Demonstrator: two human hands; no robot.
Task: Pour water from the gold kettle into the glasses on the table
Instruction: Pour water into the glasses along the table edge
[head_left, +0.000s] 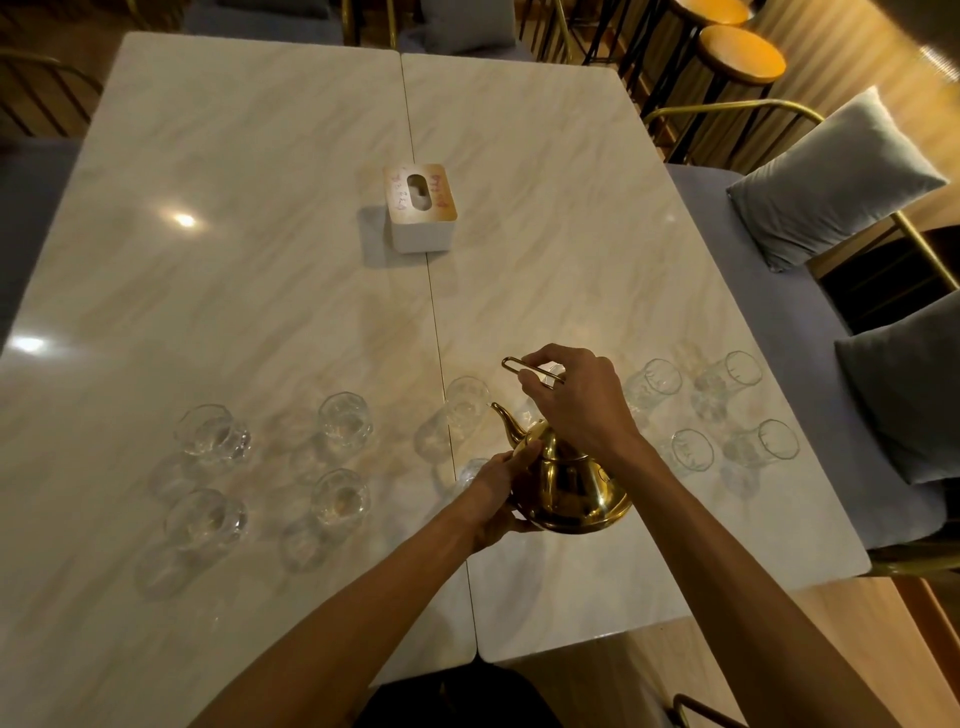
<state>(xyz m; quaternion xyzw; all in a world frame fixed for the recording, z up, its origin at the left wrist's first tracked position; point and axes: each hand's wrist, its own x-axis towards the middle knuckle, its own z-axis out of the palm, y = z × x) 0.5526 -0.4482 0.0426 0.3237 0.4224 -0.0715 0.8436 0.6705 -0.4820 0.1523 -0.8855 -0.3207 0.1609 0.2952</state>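
Observation:
A gold kettle (571, 491) is held above the marble table (260, 208), near its front edge. My right hand (576, 397) grips the thin wire handle from above. My left hand (493, 493) supports the kettle's body and neck from the left side. The spout points left and away, its tip close to the rim of a clear glass (465, 402). Several more clear glasses stand in a row across the table, some to the left (343, 421) and some to the right (691, 452). One glass is partly hidden behind my left hand.
A tissue box (422, 208) with a wooden lid stands mid-table on the seam between the two tabletops. Grey cushions (831, 182) lie on a bench along the right edge. Round stools (740, 54) stand at the far right.

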